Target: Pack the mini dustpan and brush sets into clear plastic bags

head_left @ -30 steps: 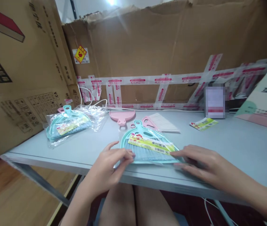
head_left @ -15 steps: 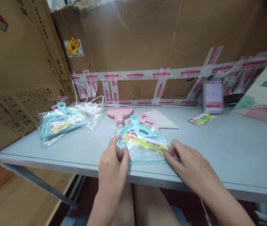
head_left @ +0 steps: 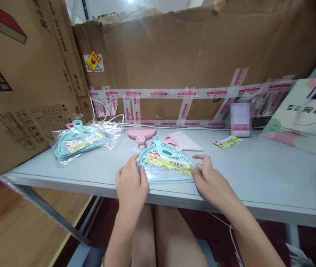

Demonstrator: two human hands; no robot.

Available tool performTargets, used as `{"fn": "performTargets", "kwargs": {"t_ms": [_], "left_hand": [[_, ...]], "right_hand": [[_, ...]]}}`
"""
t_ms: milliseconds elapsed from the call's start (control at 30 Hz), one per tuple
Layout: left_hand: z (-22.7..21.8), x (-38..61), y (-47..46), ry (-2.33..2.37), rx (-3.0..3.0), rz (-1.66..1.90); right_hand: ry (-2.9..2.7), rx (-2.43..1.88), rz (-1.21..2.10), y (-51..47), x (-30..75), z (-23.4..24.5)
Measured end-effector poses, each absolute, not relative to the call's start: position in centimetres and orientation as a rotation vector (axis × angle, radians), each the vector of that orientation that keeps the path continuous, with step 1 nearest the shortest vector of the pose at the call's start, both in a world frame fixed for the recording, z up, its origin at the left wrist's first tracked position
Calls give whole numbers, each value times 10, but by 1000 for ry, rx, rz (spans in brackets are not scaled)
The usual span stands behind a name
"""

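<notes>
A teal dustpan-and-brush set (head_left: 159, 170) in clear plastic lies near the table's front edge, its round handle loop pointing away from me. Across it runs a yellow-green label card (head_left: 169, 163). My left hand (head_left: 131, 178) grips the set's left edge, thumb on top and fingers curled at the side. On the opposite side, my right hand (head_left: 206, 172) holds the right edge by the label's end, its index finger raised a little. Just behind the set are a pink dustpan (head_left: 141, 133) and a pink hand brush (head_left: 184, 141) with white bristles.
Another wrapped teal set (head_left: 80, 142) lies to the left beside crumpled clear plastic (head_left: 113, 129). A loose label card (head_left: 228, 142) is on the right, before an upright pixelated device (head_left: 240, 118). Cardboard boxes (head_left: 158, 48) wall the back and left; a paper bag (head_left: 302, 118) stands right.
The view has shifted, showing more of the boxes' tops and the paper bag. Both hands stay at the set's two edges; the right index finger has lifted and straightened somewhat.
</notes>
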State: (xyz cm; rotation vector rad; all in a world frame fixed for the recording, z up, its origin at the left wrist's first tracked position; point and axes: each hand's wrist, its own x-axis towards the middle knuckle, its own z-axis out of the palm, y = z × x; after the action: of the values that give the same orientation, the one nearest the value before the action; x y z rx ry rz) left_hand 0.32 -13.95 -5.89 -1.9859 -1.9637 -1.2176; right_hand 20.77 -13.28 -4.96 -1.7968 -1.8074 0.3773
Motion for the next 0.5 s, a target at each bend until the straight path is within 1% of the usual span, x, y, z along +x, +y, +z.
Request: {"fn": "performTargets", "kwargs": {"t_ms": [100,200,367,433,500], "left_hand": [[-64,3,-142,-1813,-1915,-1291],[-68,4,-142,-1696,-1807,-1357],[-72,7,-141,-1670,-1739,-1341],[-72,7,-141,-1662,-1764,-1333],[-73,4,-142,-1633,-1809,-1307]], "right_hand": [[-1763,-1884,395,-133,207,-48],[-1825,-1955,311,-131,205,-44],[-1895,-1986,174,-132,198,-42],[-1780,-1947,216,-134,199,-44],[-1588,-1854,384,-136,211,-46]]}}
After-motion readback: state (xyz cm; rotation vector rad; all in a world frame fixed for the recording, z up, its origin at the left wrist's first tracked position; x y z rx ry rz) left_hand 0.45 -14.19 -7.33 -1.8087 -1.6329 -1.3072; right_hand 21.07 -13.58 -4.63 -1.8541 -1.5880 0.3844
